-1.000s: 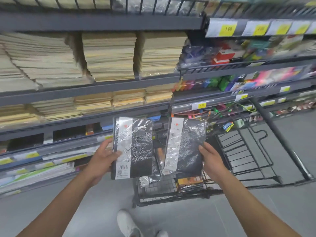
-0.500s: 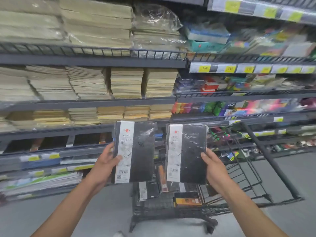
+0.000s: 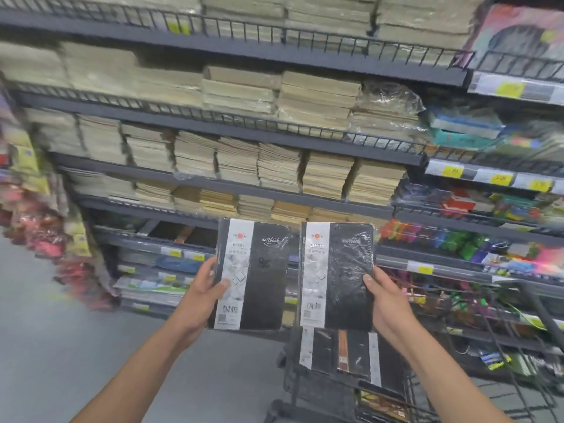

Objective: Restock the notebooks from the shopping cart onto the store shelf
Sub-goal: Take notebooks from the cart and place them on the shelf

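2 black shrink-wrapped notebooks are held upright, side by side, at the centre of the frame, in front of the shelf (image 3: 244,190). The left hand (image 3: 203,296) grasps the left notebook (image 3: 265,285) by its left edge, thumb on the cover. The right hand (image 3: 386,303) grasps the right notebook (image 3: 348,285) by its right edge in the same way. Each cover bears 1 white vertical band with 1 red round logo at the top and 1 barcode near the bottom, and beside the band the script word "notebook"; the smaller print is too blurred to read. At the lower centre, the cart (image 3: 290,380) holds more notebooks (image 3: 320,349) of this kind, at least 2. Tan stacks (image 3: 326,175) fill the shelf above, too blurred to count. At the right, 3 yellow tags sit on 1 rail; the nearest tag (image 3: 453,170) seems to read "1.00".
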`<state>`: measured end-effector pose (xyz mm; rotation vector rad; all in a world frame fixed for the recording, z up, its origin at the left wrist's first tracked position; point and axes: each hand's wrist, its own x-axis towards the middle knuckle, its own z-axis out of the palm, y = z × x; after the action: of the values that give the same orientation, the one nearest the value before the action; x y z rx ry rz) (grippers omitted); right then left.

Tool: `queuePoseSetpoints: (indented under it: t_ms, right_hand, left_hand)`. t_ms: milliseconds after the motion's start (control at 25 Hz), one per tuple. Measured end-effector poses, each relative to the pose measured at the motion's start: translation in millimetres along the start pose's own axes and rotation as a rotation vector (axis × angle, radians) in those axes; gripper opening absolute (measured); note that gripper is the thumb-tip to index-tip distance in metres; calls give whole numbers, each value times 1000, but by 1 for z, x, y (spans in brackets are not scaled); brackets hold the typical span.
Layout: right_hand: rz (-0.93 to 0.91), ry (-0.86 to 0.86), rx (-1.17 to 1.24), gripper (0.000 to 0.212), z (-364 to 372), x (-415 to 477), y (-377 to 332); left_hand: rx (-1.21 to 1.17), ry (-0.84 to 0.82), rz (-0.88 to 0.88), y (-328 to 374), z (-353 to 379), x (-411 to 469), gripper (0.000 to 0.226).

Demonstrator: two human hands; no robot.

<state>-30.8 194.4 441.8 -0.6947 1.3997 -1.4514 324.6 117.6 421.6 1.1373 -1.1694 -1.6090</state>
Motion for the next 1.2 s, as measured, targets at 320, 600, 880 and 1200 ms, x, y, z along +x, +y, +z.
queuePoseSetpoints:
  t_ms: [320, 600, 880, 1200]
  right_hand:
    - [76, -221, 3, 69, 175, -12, 29]
    - [98, -326, 17, 62, 349, -36, 74]
    - [114, -375, -8, 86, 457, -31, 105]
    - [156, -342, -85, 29, 528, 5, 98]
  left_hand:
    - [-97, 161, 49, 28, -150, -51, 42]
    - [-135, 220, 3, 42, -323, -79, 53]
    - [-191, 251, 13, 55, -422, -83, 50]
    - [-181, 289, 10, 69, -477, -40, 47]
